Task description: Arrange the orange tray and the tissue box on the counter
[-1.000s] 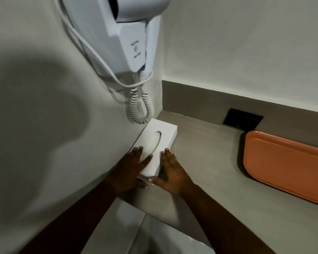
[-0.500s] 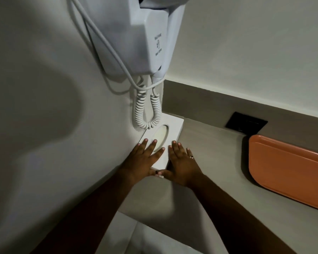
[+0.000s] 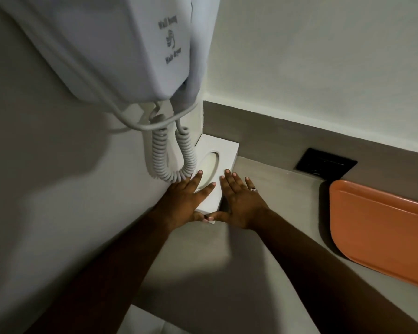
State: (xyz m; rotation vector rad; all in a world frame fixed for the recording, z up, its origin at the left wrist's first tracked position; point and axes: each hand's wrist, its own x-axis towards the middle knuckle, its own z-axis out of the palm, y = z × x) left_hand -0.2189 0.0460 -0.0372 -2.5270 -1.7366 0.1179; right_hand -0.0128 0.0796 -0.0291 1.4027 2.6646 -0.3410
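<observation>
Wall-hung hair dryer [image 3: 121,44], filling the upper left, with its coiled cord [image 3: 171,160] hanging down to the near end of the tissue box. Grey counter [image 3: 227,273] running along the back wall; a dark socket plate [image 3: 326,163] is sitting in the upstand. The orange tray [image 3: 381,227] is lying flat on the counter at the right, against the back wall and well apart from both hands.

The white tissue box [image 3: 221,154] is now sitting deeper in the left corner than half a second ago, its far end close to the upstand, its left side along the side wall. The left hand [image 3: 186,201] is lying flat on the box top, fingers spread; the right hand [image 3: 241,201] is pressing flat beside the box's right edge, fingers extended and slightly parted. The thumbs are meeting at the box's near end. Neither hand is gripping anything.

Judgement: the box is being squared into the corner, and that step looks nearly complete; the tray already looks placed and may need only alignment.
</observation>
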